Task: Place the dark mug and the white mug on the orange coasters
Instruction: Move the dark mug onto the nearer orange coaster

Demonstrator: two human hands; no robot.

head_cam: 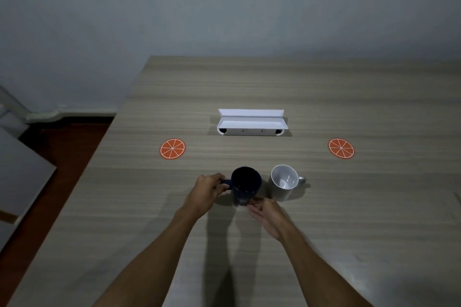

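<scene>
Two mugs stand upright mid-table, short of both orange coasters [172, 148] [341, 148]: the dark mug [245, 185], its handle gripped by the left hand [207, 190], the loosely open right hand [268, 215] fingertips at its base, the white mug [284, 182] just beside, untouched.
</scene>
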